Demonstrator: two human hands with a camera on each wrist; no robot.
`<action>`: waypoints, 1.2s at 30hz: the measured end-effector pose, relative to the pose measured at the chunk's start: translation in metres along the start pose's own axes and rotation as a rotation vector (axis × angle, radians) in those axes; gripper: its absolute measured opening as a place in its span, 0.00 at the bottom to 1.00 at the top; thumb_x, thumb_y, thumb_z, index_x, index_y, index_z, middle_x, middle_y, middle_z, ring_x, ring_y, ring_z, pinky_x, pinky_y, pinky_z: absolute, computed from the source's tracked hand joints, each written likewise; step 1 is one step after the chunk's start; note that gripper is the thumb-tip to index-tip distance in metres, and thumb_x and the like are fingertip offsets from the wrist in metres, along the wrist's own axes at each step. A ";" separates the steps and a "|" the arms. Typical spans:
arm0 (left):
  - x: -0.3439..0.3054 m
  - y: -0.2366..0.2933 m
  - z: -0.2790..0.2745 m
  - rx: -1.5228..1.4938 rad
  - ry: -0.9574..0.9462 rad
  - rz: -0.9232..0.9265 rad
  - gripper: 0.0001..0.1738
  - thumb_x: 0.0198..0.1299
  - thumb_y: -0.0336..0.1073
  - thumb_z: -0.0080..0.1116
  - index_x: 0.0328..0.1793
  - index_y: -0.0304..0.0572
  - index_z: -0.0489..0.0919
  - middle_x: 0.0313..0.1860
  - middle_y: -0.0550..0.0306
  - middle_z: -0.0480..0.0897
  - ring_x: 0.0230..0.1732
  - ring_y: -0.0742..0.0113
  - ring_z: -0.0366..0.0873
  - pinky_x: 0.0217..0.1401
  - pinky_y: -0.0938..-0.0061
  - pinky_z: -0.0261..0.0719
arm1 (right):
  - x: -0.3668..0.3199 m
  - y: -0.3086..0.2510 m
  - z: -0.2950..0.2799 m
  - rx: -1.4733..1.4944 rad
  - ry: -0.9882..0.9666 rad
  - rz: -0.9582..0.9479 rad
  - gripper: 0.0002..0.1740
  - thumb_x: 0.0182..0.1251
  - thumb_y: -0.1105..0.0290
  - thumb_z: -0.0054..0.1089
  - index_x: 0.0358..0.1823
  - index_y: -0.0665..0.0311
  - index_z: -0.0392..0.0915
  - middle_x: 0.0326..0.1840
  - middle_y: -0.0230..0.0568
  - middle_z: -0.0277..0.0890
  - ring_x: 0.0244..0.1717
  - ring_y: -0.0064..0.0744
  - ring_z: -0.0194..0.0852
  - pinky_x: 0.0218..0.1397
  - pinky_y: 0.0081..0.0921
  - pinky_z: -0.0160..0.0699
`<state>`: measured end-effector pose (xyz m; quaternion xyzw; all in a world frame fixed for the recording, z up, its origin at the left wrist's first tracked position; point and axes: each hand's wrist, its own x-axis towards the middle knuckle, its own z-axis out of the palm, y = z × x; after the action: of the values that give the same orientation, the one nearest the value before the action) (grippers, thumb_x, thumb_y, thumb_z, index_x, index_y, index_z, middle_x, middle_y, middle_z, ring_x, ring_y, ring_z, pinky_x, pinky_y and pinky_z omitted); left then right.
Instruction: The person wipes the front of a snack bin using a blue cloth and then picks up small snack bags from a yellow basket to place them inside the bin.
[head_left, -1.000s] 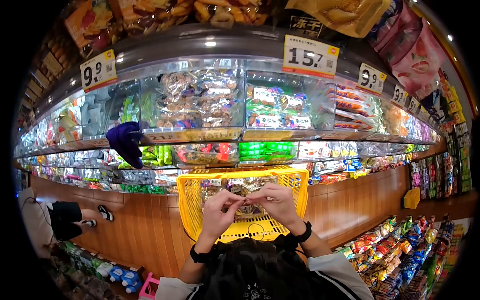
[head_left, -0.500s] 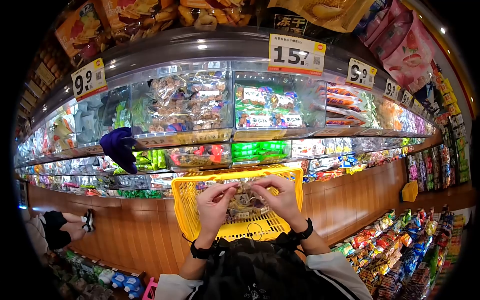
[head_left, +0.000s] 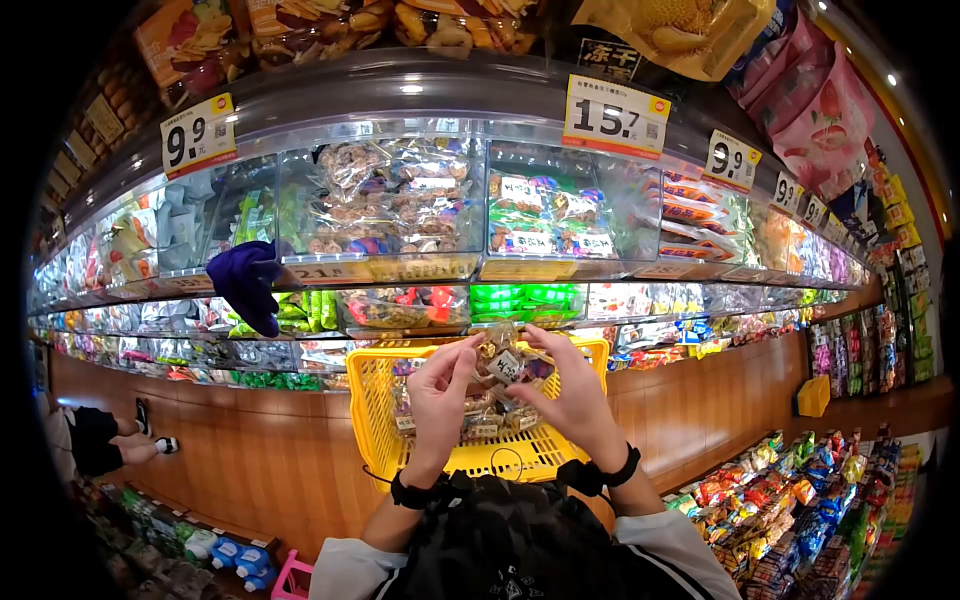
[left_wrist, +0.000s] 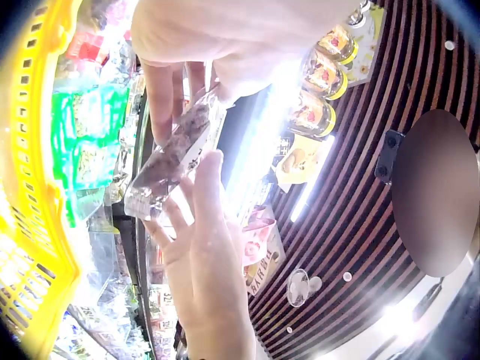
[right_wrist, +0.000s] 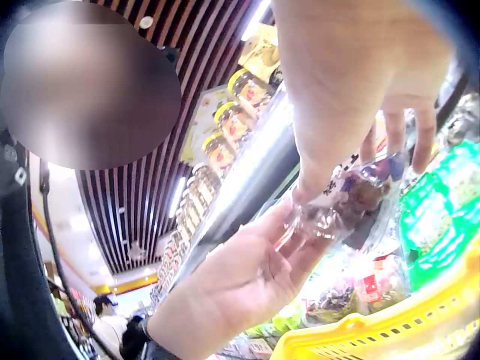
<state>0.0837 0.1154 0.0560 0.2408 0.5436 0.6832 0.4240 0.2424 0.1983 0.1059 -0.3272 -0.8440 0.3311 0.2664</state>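
Note:
Between my two hands is a small clear snack packet (head_left: 505, 366) with dark brown contents and a white label. My left hand (head_left: 440, 395) pinches one end of it with thumb and fingers, as the right wrist view shows. The right hand (head_left: 578, 395) grips the other end, its fingers (right_wrist: 394, 131) curled behind the packet. Both hands are above a yellow shopping basket (head_left: 362, 410), which holds several similar packets (head_left: 480, 425). In the left wrist view the packet (left_wrist: 176, 154) tilts between the hands, its clear end wrapper crinkled.
Ahead are shelf bins of bagged snacks (head_left: 390, 210), with price tags (head_left: 615, 118) above. A dark purple cloth-like thing (head_left: 245, 285) hangs at the shelf edge. Another person's legs (head_left: 125, 450) show at the left. Snack racks (head_left: 790, 500) stand at the right on the wooden floor (head_left: 270, 450).
My hands were close together, fingertips nearly meeting, and have moved apart. The packet between them is now raised and its label shows. The person at the left has shifted further left.

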 end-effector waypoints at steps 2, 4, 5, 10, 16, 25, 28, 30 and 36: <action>-0.007 0.009 0.008 -0.125 -0.020 -0.033 0.17 0.74 0.35 0.57 0.63 0.35 0.82 0.58 0.54 0.82 0.52 0.75 0.80 0.48 0.81 0.80 | 0.001 -0.008 0.001 -0.142 0.013 -0.093 0.39 0.57 0.66 0.76 0.69 0.65 0.69 0.59 0.48 0.76 0.54 0.44 0.79 0.56 0.35 0.80; -0.009 0.005 0.011 -0.124 -0.044 -0.011 0.17 0.74 0.35 0.56 0.64 0.35 0.81 0.61 0.52 0.80 0.55 0.73 0.79 0.54 0.78 0.81 | 0.004 -0.008 0.003 -0.291 0.058 -0.191 0.45 0.49 0.70 0.78 0.72 0.62 0.69 0.59 0.44 0.76 0.55 0.45 0.77 0.55 0.37 0.81; -0.011 0.004 0.012 -0.120 -0.061 0.007 0.18 0.74 0.35 0.56 0.65 0.34 0.80 0.64 0.50 0.78 0.58 0.71 0.78 0.59 0.74 0.82 | 0.006 -0.009 0.000 -0.296 0.063 -0.194 0.45 0.49 0.70 0.78 0.72 0.62 0.69 0.59 0.44 0.76 0.55 0.45 0.77 0.55 0.37 0.81; -0.014 0.022 0.012 -0.204 -0.302 0.168 0.29 0.76 0.31 0.49 0.80 0.34 0.61 0.70 0.46 0.75 0.69 0.59 0.75 0.69 0.69 0.75 | 0.039 -0.016 -0.045 -0.096 0.081 -0.176 0.41 0.51 0.75 0.76 0.70 0.60 0.72 0.57 0.45 0.76 0.55 0.42 0.78 0.55 0.34 0.82; -0.019 0.013 -0.011 -0.031 -0.324 0.092 0.27 0.75 0.30 0.49 0.78 0.34 0.63 0.68 0.45 0.78 0.65 0.61 0.78 0.68 0.69 0.76 | 0.151 0.018 -0.110 -0.227 -0.062 -0.228 0.35 0.59 0.63 0.72 0.68 0.65 0.72 0.55 0.52 0.78 0.53 0.42 0.80 0.55 0.35 0.79; -0.048 -0.002 -0.054 0.094 -0.320 -0.115 0.21 0.76 0.33 0.47 0.71 0.32 0.70 0.60 0.45 0.82 0.62 0.61 0.80 0.66 0.70 0.76 | 0.280 0.071 -0.081 -0.546 -0.585 0.314 0.48 0.62 0.29 0.56 0.69 0.63 0.74 0.74 0.55 0.67 0.72 0.40 0.67 0.72 0.36 0.65; -0.053 -0.005 -0.073 0.130 -0.251 -0.079 0.20 0.76 0.32 0.48 0.69 0.33 0.72 0.59 0.47 0.83 0.60 0.63 0.81 0.62 0.72 0.77 | 0.301 0.121 -0.058 -0.429 -0.474 0.295 0.50 0.52 0.28 0.65 0.69 0.55 0.75 0.75 0.51 0.67 0.73 0.51 0.66 0.73 0.44 0.64; -0.055 -0.013 -0.085 0.144 -0.171 -0.074 0.18 0.76 0.31 0.48 0.67 0.33 0.74 0.57 0.48 0.85 0.58 0.65 0.82 0.60 0.73 0.79 | 0.308 0.141 -0.053 -0.400 -0.403 0.277 0.53 0.52 0.24 0.64 0.69 0.56 0.74 0.75 0.50 0.67 0.73 0.50 0.66 0.73 0.43 0.66; -0.054 -0.018 -0.113 0.142 -0.078 -0.078 0.18 0.76 0.32 0.47 0.67 0.31 0.72 0.58 0.45 0.83 0.57 0.63 0.82 0.61 0.72 0.78 | 0.284 0.107 -0.074 -0.362 -0.262 0.200 0.31 0.66 0.41 0.62 0.62 0.52 0.80 0.66 0.41 0.78 0.64 0.41 0.76 0.65 0.38 0.75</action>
<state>0.0284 0.0103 0.0128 0.2751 0.5830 0.6158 0.4530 0.1489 0.4939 0.1407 -0.4056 -0.8804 0.2389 0.0575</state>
